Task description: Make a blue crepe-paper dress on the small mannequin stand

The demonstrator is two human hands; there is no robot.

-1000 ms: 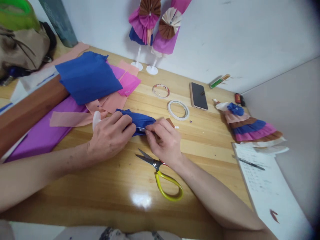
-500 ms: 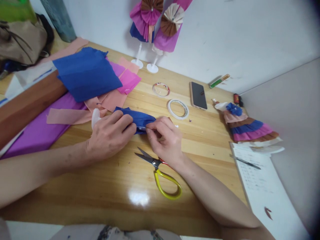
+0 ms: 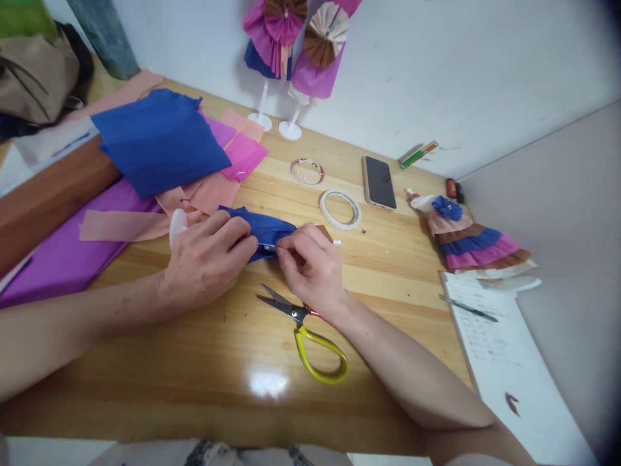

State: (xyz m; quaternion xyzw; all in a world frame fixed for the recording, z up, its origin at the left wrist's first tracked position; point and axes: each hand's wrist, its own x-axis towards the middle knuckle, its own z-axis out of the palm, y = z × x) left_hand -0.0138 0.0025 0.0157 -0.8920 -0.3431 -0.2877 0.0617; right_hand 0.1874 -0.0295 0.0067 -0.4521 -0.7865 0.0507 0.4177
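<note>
My left hand [image 3: 208, 255] is closed on the left part of a blue crepe-paper piece [image 3: 268, 226] held just over the table. The fingertips of my right hand [image 3: 313, 262] pinch the right end of that same piece. Between the hands a thin whitish strip shows along its lower edge; what it is I cannot make out. A white rounded piece [image 3: 178, 226] sticks out behind my left hand, its lower part hidden. Scissors [image 3: 297, 315] with a yellow handle lie on the table below my right hand, blades apart, the red handle mostly covered by my wrist.
Crepe-paper sheets [image 3: 160, 142] pile up at the left. Two tape rolls [image 3: 341, 210] and a phone [image 3: 379, 182] lie beyond my hands. Paper-dressed figures on white stands [image 3: 290, 129] lean at the wall. A layered paper dress [image 3: 478, 239] and a notebook with a pen [image 3: 475, 310] are at the right.
The whole view has shifted slightly, so things appear a little farther left. Both hands keep hold of the blue crepe paper, with hardly any change in their grip.
</note>
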